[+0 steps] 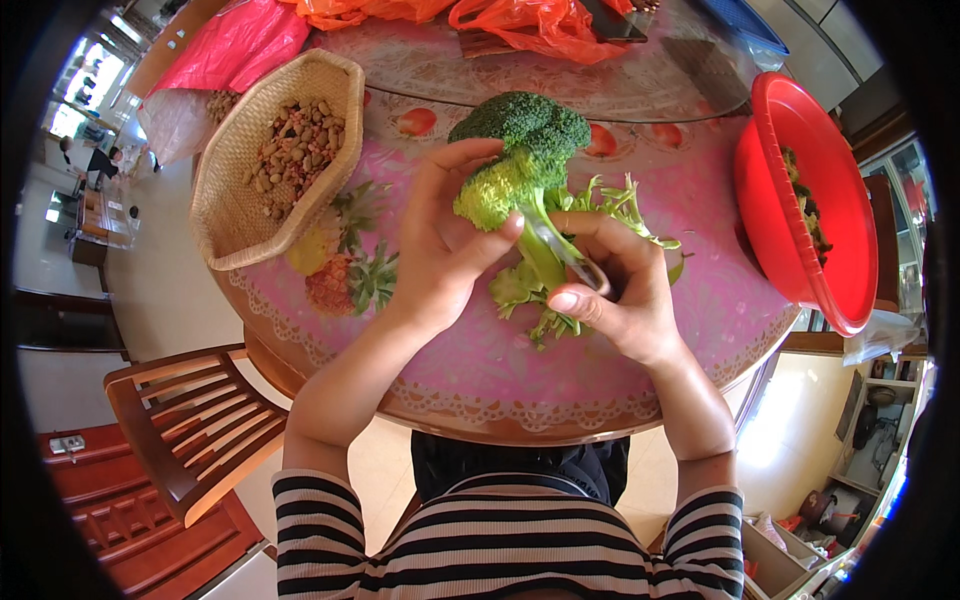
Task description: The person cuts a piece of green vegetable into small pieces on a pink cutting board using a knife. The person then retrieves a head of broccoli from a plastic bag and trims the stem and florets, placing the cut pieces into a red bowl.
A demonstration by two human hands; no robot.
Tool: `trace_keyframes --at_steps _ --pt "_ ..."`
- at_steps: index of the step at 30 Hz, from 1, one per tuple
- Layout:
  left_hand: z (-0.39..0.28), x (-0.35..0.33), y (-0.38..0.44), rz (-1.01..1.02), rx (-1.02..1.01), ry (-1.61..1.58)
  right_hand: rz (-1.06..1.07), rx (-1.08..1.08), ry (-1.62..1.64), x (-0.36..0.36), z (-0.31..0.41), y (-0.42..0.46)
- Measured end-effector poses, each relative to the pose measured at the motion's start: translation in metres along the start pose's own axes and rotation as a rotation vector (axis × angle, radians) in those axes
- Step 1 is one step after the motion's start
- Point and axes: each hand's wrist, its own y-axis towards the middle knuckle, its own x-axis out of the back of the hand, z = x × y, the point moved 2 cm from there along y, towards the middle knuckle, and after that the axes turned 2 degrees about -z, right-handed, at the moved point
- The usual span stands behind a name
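My left hand grips a broccoli head by its florets, with the thumb near the top of the stalk. The head is dark green, with a paler yellow-green side towards me. In my right hand is a slim metal tool, lying along the thick stalk. My fingers cover much of the tool, so its exact kind is unclear. Cut broccoli leaves and stems lie on the pink tablecloth beneath my hands, and more trimmings show beyond the right fingers.
At the left, a woven basket holds peanuts. A red plastic basin with dark green pieces inside sits at the right edge. Orange plastic bags and a glass panel lie at the back. A wooden chair stands left.
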Motion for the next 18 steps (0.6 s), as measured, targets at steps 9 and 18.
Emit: trace_keyframes --at_steps 9,18 --pt "-0.0035 -0.0030 -0.0037 0.179 -0.077 0.332 -0.147 -0.026 -0.166 0.0020 0.0028 0.0003" --pt "-0.0013 -0.0011 -0.0055 0.137 0.078 0.179 -0.125 -0.186 0.029 0.0042 0.0025 0.0000"
